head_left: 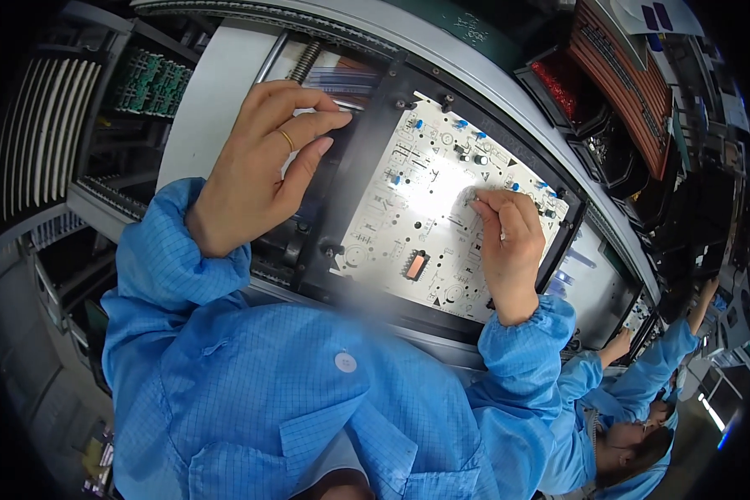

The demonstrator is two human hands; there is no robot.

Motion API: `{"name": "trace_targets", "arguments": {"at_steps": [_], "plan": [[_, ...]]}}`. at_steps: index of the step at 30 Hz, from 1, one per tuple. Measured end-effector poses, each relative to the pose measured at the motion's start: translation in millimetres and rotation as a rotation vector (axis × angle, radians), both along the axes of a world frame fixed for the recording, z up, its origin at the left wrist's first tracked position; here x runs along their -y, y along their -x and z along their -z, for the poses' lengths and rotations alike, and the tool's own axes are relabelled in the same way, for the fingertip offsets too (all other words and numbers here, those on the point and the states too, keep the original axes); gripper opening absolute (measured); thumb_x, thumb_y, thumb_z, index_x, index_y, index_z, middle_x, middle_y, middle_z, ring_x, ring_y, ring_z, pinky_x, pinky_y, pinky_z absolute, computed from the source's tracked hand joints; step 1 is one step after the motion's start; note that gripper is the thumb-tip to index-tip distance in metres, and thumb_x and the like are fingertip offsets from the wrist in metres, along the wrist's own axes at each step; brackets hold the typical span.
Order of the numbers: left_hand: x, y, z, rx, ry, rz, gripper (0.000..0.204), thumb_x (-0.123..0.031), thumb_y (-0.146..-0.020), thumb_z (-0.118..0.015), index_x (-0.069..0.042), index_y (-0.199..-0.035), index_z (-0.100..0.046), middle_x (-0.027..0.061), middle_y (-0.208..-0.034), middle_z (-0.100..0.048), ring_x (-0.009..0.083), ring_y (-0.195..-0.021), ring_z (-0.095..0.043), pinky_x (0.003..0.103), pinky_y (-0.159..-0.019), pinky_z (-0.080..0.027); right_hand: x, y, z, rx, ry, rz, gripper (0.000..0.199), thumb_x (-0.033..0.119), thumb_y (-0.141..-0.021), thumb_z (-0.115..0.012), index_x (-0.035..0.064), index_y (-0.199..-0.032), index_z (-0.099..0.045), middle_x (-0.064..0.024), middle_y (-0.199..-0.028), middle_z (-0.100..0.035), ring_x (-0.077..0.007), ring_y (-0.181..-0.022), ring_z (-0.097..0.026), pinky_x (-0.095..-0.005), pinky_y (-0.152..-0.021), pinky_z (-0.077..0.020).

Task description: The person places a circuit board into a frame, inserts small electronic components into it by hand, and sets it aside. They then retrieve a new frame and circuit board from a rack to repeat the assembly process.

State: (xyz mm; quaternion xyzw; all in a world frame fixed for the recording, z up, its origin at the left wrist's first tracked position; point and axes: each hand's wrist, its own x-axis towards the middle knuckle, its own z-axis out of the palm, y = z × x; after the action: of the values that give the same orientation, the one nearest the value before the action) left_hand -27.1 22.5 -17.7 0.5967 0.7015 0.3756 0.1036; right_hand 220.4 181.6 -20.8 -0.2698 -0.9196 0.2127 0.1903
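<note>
Your right hand is curling its fingers together, the fingertips pinching down on the large white printed circuit board; whatever small part they are gripping is hidden beneath them. Your left hand, wearing one thin gold ring, is resting half closed on the left edge of the black rectangular carrier frame, its fingers bent and touching the frame's top corner beside a band of pale ribbon wires. The single board is lying flat inside that one frame, on the grey conveyor rail in front of you. Several small blue components are standing along the board's upper edge, and one orange rectangular part is sitting near its lower edge. To the right, another person in blue sleeves is reaching toward the line.
</note>
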Motion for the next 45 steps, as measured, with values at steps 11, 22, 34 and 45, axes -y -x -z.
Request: {"name": "trace_targets", "arguments": {"at_steps": [11,22,34,45], "plan": [[4,0,15,0.033,0.072,0.011,0.030,-0.001,-0.085,-0.057,-0.004,-0.114,-0.061,0.0099,-0.111,-0.056,0.0265,-0.106,-0.050,0.034,-0.091,-0.043,3,-6,3,-0.034,0.082,0.077,0.023,-0.012,-0.071,-0.065,0.0006,-0.090,-0.069,-0.0091,-0.086,-0.062,-0.0232,-0.078,-0.060,-0.0294,-0.067,-0.0494],[7,-28,31,0.810,0.376,0.051,0.060,-0.005,-0.082,-0.057,0.007,-0.134,-0.030,0.0209,-0.103,-0.054,0.0235,-0.081,-0.061,0.032,-0.074,-0.050,-97,35,-45,0.107,-0.537,0.014,0.036,-0.010,-0.072,-0.053,-0.0010,-0.105,-0.063,-0.0148,-0.100,-0.063,-0.0316,-0.093,-0.057,-0.0381,-0.081,-0.0479],[13,-13,42,0.634,0.061,-0.147,0.052,-0.017,-0.075,-0.066,0.002,-0.120,-0.047,0.0178,-0.105,-0.062,0.0243,-0.092,-0.062,0.037,-0.075,-0.050,-202,3,-45,0.529,-0.577,-0.041,0.015,-0.003,-0.080,-0.050,-0.0029,-0.089,-0.062,-0.0241,-0.083,-0.061,-0.0407,-0.080,-0.060,-0.0469,-0.070,-0.0481],[34,-15,12,0.568,0.040,-0.542,0.034,-0.010,-0.079,-0.055,0.004,-0.109,-0.054,0.0105,-0.082,-0.066,0.0248,-0.078,-0.064,0.035,-0.071,-0.049,-93,37,-106,0.460,-0.785,-0.120,0.017,0.010,-0.080,-0.060,-0.0022,-0.084,-0.071,-0.0170,-0.078,-0.068,-0.0310,-0.068,-0.065,-0.0347,-0.066,-0.0517]]}}
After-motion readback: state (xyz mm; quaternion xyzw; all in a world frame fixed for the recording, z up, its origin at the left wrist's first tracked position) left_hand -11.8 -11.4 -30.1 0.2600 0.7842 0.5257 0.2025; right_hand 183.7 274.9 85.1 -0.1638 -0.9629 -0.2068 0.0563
